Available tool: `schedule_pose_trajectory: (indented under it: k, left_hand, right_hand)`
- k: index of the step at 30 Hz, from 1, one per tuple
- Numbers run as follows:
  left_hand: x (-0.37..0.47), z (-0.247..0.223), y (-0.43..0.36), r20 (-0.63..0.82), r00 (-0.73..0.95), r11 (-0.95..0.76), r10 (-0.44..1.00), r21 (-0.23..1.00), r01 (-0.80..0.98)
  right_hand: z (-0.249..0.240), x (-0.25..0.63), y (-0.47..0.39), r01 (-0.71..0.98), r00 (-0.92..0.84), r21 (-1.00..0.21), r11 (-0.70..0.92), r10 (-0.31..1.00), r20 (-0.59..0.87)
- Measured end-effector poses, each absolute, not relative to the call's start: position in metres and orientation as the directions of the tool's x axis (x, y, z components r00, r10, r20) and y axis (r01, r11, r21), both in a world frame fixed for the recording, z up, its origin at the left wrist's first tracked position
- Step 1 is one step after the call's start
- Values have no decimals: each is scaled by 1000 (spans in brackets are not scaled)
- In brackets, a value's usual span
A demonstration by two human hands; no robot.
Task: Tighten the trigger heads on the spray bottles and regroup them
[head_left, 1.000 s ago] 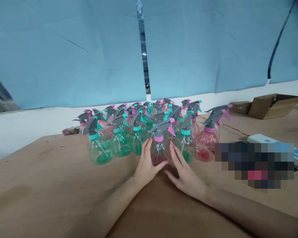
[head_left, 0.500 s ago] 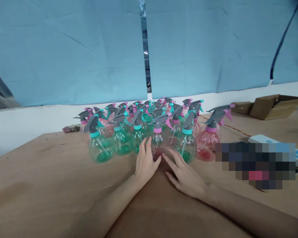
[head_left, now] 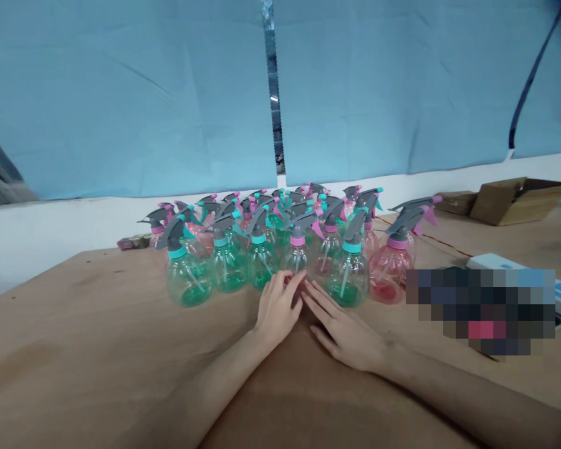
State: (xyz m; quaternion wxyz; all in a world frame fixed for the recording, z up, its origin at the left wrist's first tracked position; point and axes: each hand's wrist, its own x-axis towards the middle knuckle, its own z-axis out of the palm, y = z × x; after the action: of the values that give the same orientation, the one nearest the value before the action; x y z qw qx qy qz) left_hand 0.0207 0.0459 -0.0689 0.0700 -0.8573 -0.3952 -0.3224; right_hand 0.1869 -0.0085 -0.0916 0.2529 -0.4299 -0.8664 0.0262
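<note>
Low in front of a clear spray bottle (head_left: pixel 297 252) with a pink collar and grey trigger head, my left hand (head_left: pixel 277 308) has its fingers bent and its thumb apart from the index finger. Nothing shows in it. My right hand (head_left: pixel 348 330) rests beside it with fingers stretched out, fingertips near the same bottle's base. Contact with the bottle cannot be made out. To the left stand green spray bottles (head_left: pixel 189 277) with turquoise collars. Another green bottle (head_left: pixel 350 277) is just beyond my right fingers, and a pink bottle (head_left: pixel 389 274) stands farther right.
Several more spray bottles (head_left: pixel 303 206) crowd behind the front row on the wooden table (head_left: pixel 98 349). On the right are an open cardboard box (head_left: pixel 514 202), a white power strip (head_left: pixel 493 262) and a blurred-out patch. Blue sheeting (head_left: pixel 168 93) covers the wall behind.
My left fingers have bent and come down from the clear bottle's side toward its base. My right fingers have drawn slightly closer together. The bottles stand as before.
</note>
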Motion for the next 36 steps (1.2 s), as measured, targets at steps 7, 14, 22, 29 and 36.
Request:
schedule_pose_trajectory:
  k: [7, 14, 22, 29, 36]
  left_hand:
    - [22, -69, 47, 506, 483, -632, 714, 170, 756]
    - [24, -69, 47, 395, 498, -592, 772, 165, 788]
    - [25, -69, 43, 331, 514, -581, 791, 145, 801]
    - [6, -69, 21, 150, 645, -661, 750, 128, 739]
    - [-2, -62, 11, 72, 659, -662, 749, 124, 739]
  right_hand:
    - [-101, 190, -4, 718, -483, -341, 607, 787, 384]
    - [-101, 189, -3, 731, -492, -353, 584, 809, 321]
    - [-100, 189, -4, 744, -490, -345, 572, 818, 301]
    - [-90, 188, -10, 761, -542, -267, 591, 806, 236]
    - [-88, 189, -10, 767, -554, -247, 592, 805, 211]
